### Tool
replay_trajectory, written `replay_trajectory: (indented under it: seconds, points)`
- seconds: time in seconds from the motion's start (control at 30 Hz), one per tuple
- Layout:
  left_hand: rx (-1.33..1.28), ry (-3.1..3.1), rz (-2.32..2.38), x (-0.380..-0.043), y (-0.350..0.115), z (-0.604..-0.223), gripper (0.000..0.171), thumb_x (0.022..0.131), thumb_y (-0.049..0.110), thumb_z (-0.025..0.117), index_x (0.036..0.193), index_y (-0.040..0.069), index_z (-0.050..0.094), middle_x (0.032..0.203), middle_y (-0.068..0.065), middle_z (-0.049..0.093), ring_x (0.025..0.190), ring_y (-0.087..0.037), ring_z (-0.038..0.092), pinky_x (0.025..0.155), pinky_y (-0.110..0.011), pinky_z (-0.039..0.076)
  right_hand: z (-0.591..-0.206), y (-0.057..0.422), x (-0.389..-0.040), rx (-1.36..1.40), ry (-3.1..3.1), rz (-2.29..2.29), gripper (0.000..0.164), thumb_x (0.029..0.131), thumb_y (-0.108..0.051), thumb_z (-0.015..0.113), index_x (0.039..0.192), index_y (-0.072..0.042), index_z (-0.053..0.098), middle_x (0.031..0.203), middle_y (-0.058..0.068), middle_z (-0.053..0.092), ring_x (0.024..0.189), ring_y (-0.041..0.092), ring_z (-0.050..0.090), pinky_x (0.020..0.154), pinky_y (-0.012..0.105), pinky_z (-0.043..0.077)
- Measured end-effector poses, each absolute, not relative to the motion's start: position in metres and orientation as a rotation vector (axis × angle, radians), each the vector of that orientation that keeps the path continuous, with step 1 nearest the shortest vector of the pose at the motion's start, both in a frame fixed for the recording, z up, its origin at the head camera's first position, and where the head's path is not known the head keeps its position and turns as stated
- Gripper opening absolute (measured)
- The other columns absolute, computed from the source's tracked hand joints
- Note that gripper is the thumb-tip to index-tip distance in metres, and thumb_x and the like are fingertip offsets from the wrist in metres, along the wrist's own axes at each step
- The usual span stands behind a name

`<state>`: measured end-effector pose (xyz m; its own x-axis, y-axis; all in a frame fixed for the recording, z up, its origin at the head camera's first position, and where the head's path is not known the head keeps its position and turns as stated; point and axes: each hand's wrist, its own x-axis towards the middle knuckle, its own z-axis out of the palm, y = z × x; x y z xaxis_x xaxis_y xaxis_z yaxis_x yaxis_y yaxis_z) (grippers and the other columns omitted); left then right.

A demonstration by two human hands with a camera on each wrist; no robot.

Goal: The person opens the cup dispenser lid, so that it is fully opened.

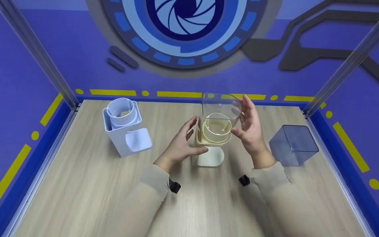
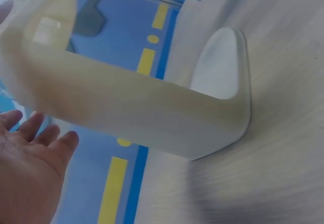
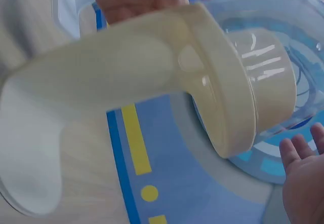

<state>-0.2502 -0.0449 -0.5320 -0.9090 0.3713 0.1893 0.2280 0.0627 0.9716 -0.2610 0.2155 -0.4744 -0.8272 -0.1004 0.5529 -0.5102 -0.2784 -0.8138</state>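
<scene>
Keeping the clear plastic container (image 1: 220,106) square on the cream plastic stand (image 1: 213,143) appeared prudent, left hand (image 1: 179,147) and right hand (image 1: 252,133) flanking both, fingers spread.

Over here, the head view looks forward and down from high above the near side of the cream stand (image 1: 213,143), the farthest back of the three, covering the table (image 1: 94,197) around it and the wall (image 1: 77,49) behind. The left wrist view is rolled sideways, close at the stand's left front; the right wrist view mirrors it from the right front. Both share the stand and yellow-marked wall.
</scene>
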Motion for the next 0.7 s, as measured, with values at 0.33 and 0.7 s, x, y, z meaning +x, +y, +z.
replay_trajectory:
  seconds: [0.33, 0.7]
  points:
    - [0.577, 2.235, 1.922, -0.261, -0.037, -0.535, 0.137, 0.077, 0.04, 0.107, 0.18, 0.008, 0.022, 0.186, -0.016, 0.032, 0.175, -0.031, 0.03, 0.146, -0.04, 0.028, -0.473, 0.204, -0.278, 0.914, -1.739, 2.231, 0.132, 0.072, -0.06, 0.105, 0.171, -0.005, 0.037, 0.158, 0.009, 0.061, 0.144, 0.034, 0.065, 0.129, 0.042, 0.053]
    - [0.555, 2.335, 1.82, -0.268, -0.035, -0.531, 0.132, 0.075, 0.025, 0.108, 0.179, 0.007, 0.029, 0.183, -0.012, 0.04, 0.17, -0.028, 0.041, 0.141, -0.041, 0.04, -0.475, 0.196, -0.279, 0.863, -1.783, 2.017, 0.115, 0.082, -0.051, 0.102, 0.168, -0.004, 0.042, 0.148, 0.011, 0.068, 0.13, 0.041, 0.073, 0.119, 0.039, 0.063]
